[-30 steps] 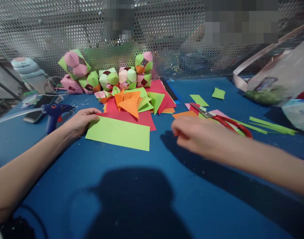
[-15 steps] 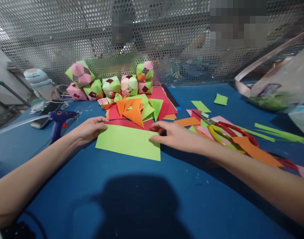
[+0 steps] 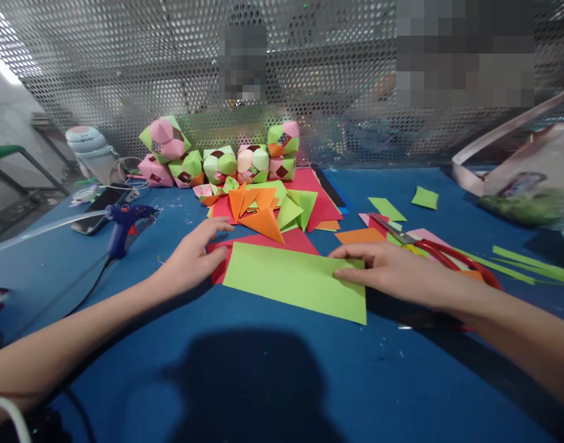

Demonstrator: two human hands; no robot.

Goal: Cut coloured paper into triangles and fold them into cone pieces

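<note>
Green paper (image 3: 294, 280) touched by right hand (image 3: 349, 261), grip slightly open; left hand (image 3: 221, 239), half open, just beside it

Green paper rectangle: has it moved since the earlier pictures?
Yes, to the right: the green paper rectangle now lies farther from the blue glue gun, on its right side.

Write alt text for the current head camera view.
Right hand pinching the right end of a light-green paper sheet on a blue table, open left hand near its left end. Beyond: folded paper pieces and paper balls; scissors at right, glue gun at left.
</note>
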